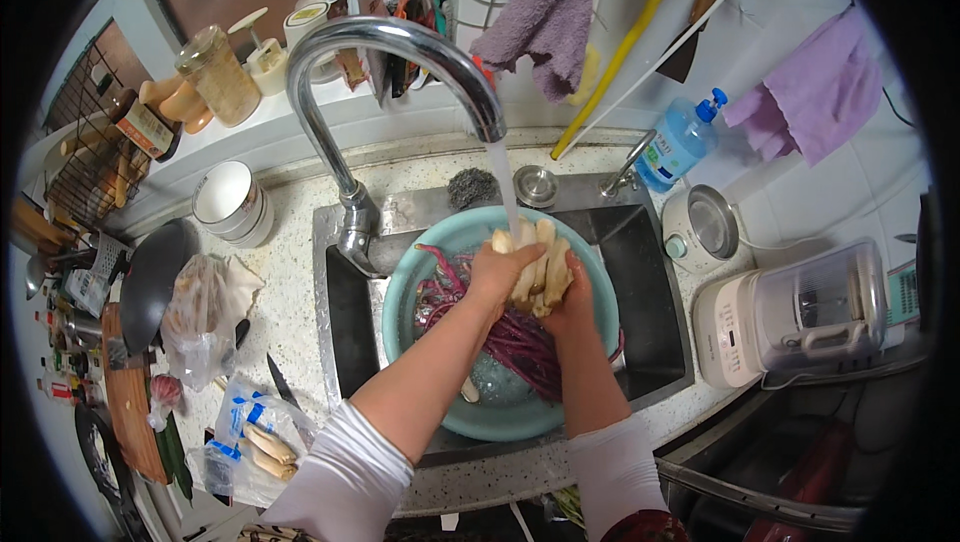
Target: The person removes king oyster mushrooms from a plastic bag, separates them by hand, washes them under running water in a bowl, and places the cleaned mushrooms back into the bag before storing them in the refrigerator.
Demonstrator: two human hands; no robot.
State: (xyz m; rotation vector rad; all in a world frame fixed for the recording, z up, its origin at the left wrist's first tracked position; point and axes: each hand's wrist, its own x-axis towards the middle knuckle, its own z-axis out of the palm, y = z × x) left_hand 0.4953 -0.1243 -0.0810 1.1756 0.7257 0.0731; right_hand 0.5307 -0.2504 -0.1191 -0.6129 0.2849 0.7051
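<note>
Between them, my left hand [499, 272] and my right hand [576, 298] hold a bunch of pale, elongated mushrooms [541, 268], likely king oysters. Water from the chrome faucet [390, 28] runs onto the bunch. My left thumb lies across its top, while my right fingers wrap its right side. Below is a light-green plastic basin [403, 339] set in the sink, holding water. Purple yardlong beans [517, 350] lie in it, partly hidden by my forearms. One small pale piece [469, 390] sits near the basin's lower left.
Left on the counter are a knife [281, 380], a plastic bag with more mushrooms [270, 452], a wok [154, 283] and stacked bowls [232, 204]. Rightward stand a blue soap bottle [671, 148] and a blender [787, 317]. A steel scrubber [471, 188] lies behind the basin.
</note>
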